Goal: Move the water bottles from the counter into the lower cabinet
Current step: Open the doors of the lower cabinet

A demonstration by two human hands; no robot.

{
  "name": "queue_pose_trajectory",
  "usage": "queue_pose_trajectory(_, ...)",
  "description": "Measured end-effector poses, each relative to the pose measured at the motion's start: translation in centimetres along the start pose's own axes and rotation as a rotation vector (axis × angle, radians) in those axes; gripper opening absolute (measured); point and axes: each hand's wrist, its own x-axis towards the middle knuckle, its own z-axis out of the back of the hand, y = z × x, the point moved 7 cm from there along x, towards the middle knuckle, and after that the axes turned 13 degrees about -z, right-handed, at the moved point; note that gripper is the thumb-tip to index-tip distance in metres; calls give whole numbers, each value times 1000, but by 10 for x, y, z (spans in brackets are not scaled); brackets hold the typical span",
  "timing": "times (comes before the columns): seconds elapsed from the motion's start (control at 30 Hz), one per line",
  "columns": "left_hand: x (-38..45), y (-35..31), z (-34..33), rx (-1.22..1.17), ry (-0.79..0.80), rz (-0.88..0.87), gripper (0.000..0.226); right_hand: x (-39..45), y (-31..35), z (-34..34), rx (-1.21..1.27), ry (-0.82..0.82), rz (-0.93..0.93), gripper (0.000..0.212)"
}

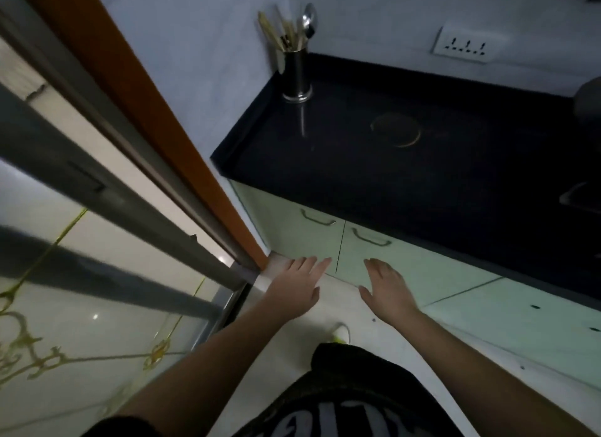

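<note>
Both hands, left (297, 285) and right (388, 287), spread empty near the shut doors (325, 241); probably hook both handles (370, 238) squarely.

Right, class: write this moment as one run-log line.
left hand: open, empty | right hand: open, empty | cabinet doors: shut | counter: no bottles visible
</note>
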Motion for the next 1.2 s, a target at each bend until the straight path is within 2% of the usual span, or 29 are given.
queue_pose_trajectory(0.1, 27, 19, -13, -30, 109, -2, 72, 25, -1, -1, 16, 8, -42, 67)
queue_pose_trajectory(0.2, 48, 35, -19, 21, 140, -53, 71, 50, -1, 2, 12, -18, -87, 69)
queue_pose_trajectory(0.3, 66, 51, -24, 89, 164, -129, 72, 70, 0, -1, -1, 28, -135, 74)
queue_pose_trajectory(0.43, 98, 69, -31, 61, 222, -122, 74, 84, 1, -11, -9, 114, -234, 80)
queue_pose_trajectory(0.53, 123, 84, -35, 23, 221, -136, 76, 93, 3, -22, 17, 148, -313, 79)
queue_pose_trajectory(0.63, 142, 94, -45, 19, 255, -183, 77, 102, 9, -30, -22, 106, -373, 76)
queue_pose_trajectory(0.73, 153, 100, -49, 3, 225, -204, 77, 112, 17, -37, 51, 120, -458, 76)
queue_pose_trajectory(0.83, 155, 105, -52, -43, 217, -194, 78, 110, 19, -37, 111, 132, -534, 76)
queue_pose_trajectory(1.0, 145, 108, -53, -32, 269, -210, 70, 97, 19, -31, 60, 159, -601, 63)
queue_pose_trajectory(1.1, 124, 104, -52, -71, 289, -233, 70, 71, 24, -40, 61, 178, -650, 71)
queue_pose_trajectory(1.2, 88, 106, -59, -69, 334, -253, 69, 33, 28, -53, 34, 115, -644, 79)
